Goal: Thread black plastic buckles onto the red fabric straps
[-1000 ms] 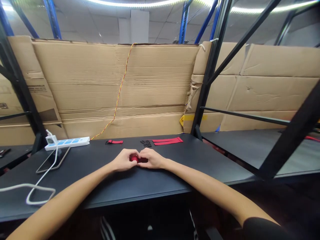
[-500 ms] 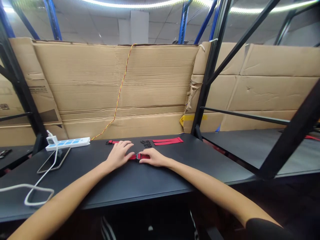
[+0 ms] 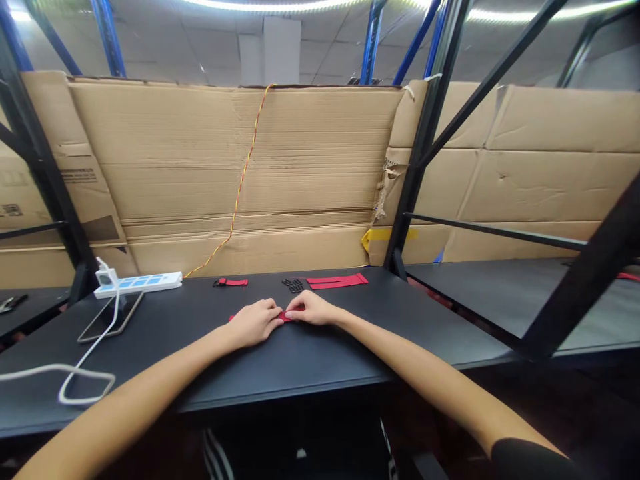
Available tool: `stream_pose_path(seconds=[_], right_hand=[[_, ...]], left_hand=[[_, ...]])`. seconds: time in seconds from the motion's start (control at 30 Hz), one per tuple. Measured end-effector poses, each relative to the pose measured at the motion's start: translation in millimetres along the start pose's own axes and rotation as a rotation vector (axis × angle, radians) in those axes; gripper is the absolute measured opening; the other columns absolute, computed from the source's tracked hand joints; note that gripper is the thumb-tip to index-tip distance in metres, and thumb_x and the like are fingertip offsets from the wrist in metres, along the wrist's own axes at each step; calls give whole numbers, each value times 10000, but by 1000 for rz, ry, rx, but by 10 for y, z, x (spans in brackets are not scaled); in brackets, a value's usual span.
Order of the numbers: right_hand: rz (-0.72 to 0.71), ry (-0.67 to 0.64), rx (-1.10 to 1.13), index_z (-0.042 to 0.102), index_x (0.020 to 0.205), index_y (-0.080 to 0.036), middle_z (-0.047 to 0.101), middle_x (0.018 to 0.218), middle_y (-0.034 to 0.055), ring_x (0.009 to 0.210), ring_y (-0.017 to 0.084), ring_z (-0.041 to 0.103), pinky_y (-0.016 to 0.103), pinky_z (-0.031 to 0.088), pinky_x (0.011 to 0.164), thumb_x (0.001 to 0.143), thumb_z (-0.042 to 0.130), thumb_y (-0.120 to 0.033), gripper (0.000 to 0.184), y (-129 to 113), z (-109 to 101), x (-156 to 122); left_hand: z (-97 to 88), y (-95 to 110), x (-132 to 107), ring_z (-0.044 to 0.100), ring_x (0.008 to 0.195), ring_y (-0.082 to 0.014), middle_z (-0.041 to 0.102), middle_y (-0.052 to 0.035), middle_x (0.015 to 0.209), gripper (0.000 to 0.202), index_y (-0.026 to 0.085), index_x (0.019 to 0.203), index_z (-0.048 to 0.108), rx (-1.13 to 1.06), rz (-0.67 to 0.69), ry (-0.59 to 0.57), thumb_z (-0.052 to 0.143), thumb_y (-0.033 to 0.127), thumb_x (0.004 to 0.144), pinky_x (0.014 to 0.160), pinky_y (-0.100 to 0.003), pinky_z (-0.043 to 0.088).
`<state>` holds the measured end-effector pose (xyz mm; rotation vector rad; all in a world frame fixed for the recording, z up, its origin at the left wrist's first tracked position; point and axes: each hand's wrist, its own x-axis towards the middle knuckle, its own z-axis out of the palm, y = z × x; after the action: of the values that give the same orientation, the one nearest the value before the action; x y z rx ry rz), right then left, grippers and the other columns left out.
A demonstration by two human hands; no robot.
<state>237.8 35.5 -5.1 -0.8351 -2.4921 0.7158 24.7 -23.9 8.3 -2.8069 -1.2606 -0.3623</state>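
A red strap (image 3: 286,316) lies on the black tabletop under both hands, with bits of it showing between them and at the left. My left hand (image 3: 256,321) rests over it, fingers curled down onto the strap. From the right, my right hand (image 3: 311,309) pinches the strap's other part between thumb and fingers. The buckle on this strap is hidden by my hands. Just behind them sit several small black buckles (image 3: 294,285). Red strap pieces (image 3: 337,281) lie flat to the right of these, and a red strap with a black buckle (image 3: 231,283) is farther left.
A white power strip (image 3: 143,285) with a plugged-in charger stands at the back left. Beside it are a phone or tablet (image 3: 111,317) and a loose white cable (image 3: 85,370). Cardboard (image 3: 200,153) walls the back; a black post (image 3: 417,153) rises at the right.
My left hand has moved right and down onto the strap, close to my right hand. The buckle that showed between them is now covered, and the strap behind at left is uncovered.
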Motion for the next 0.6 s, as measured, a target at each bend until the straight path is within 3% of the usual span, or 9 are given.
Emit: stream_pose_path(seconds=[0.4,0.6], right_hand=[[123,-97,9,709,733,-114,599,589,8,538,113,477,229,372,524,730,601,-407,312,194,-483,-157],[257,-107,-24,709,677,-133,612,585,16,546,128,496,254,393,557,657,658,-384,257,630,-859,-394]], left_hand=[[36,-114,43,580,848,-194,572,-86,991,342,186,1025,636,4,-25,33,361,375,948,784,-293,465],[94,-276,22,598,822,-201,578,-105,1007,313,166,969,645,5,-117,60,382,331,933,790,-318,475]])
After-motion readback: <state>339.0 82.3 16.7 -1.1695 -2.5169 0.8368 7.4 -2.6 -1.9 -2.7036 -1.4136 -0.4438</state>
